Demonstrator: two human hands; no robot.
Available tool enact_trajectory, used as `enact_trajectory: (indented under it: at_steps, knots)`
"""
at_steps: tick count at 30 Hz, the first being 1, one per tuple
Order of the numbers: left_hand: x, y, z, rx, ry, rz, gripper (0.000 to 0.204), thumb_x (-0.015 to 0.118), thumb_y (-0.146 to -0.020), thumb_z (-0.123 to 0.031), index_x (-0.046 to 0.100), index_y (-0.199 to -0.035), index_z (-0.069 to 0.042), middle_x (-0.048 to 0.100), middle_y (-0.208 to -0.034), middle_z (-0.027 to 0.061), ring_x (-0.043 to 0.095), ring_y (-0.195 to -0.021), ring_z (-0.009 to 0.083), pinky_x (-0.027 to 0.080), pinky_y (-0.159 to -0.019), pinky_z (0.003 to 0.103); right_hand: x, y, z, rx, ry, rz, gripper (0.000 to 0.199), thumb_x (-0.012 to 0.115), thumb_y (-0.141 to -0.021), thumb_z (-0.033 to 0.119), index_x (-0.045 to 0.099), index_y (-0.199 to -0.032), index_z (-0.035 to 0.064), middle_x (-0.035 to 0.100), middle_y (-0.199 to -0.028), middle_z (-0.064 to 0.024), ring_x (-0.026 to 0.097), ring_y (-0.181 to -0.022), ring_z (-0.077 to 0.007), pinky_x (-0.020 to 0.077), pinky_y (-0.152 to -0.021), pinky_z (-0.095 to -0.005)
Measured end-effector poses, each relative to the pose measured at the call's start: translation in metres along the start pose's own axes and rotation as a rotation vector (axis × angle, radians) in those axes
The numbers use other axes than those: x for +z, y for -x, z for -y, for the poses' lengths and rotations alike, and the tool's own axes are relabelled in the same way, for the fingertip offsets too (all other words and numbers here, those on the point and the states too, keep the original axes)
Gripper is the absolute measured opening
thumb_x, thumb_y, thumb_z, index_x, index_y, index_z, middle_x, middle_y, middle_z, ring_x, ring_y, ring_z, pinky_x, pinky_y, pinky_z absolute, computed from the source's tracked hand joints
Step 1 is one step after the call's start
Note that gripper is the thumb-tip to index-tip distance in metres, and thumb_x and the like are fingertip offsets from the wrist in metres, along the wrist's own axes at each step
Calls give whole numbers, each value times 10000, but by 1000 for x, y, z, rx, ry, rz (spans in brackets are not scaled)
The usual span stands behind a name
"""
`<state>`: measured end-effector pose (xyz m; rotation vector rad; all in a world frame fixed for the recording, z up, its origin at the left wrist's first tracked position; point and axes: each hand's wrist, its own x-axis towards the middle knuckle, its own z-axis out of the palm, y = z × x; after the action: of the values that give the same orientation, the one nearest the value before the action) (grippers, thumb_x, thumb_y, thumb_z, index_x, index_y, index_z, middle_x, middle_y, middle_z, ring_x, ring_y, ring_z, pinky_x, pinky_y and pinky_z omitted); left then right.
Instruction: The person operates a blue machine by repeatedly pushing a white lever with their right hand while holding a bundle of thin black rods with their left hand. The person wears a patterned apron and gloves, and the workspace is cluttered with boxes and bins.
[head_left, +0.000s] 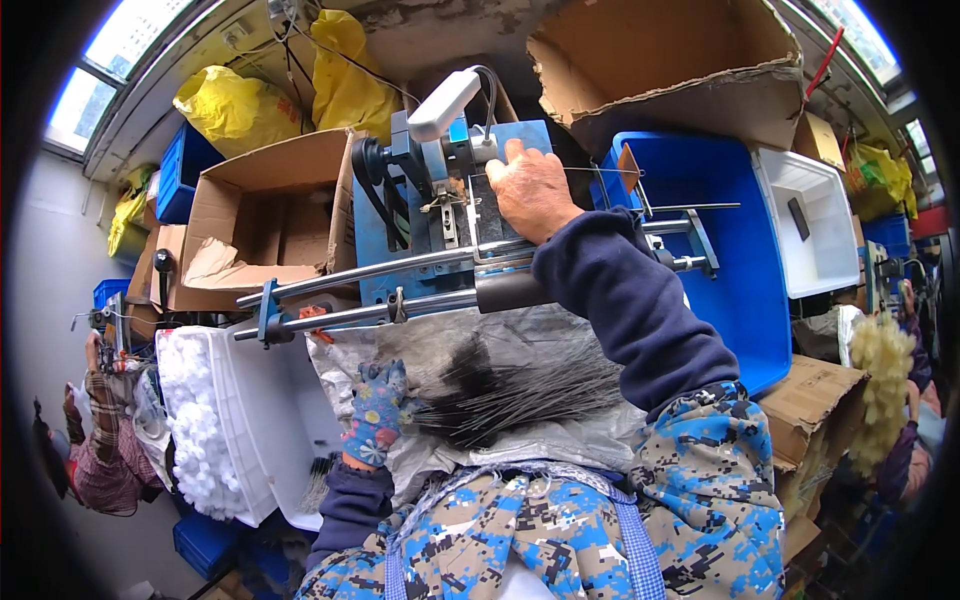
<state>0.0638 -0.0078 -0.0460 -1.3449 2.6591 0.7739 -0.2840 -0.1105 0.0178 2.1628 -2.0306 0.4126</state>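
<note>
My right hand (532, 190), bare, lies on the blue bench machine (440, 190) with its fingers bent round something I cannot make out. A thin metal wire (605, 170) runs out to the right from beside these fingers. On my left hand (376, 412) is a blue floral glove. It is beside the left ends of a spread bundle of thin dark wires (530, 390). Its fingers look slightly apart, and I see nothing held in them. The bundle rests on a whitish plastic sheet (430, 345) over my lap, below two metal rails (400, 304).
An open cardboard box (225, 215) and a white bin (235, 400) beside white tufts (195, 420) stand left. To the right are a deep blue bin (735, 320), a white tray (840, 230) and a carton (815, 400). Other people (115, 450) work at both sides.
</note>
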Motion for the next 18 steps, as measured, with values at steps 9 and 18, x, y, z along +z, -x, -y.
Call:
enact_trajectory:
  at_steps: [9, 18]
  knots:
    - [-27, 1, -38, 171, -24, -257, 395, 710, -616, -172, 624, -984, -57, 576, -1008, 163, 516, -958, 383, 403, -822, 468, 2, 1, 0, 23, -41, -38, 88, 539, -751, 117, 597, -806, 80, 553, -879, -149, 593, -759, -280, 433, -654, -401]
    - [-33, -3, -62, 225, 103, -319, 349, 712, -612, -184, 641, -946, -111, 581, -939, 117, 546, -902, 344, 410, -777, 460, 7, 0, -3, -8, -137, -80, 101, 529, -756, 114, 607, -808, 77, 564, -859, -155, 588, -771, -297, 426, -656, -416]
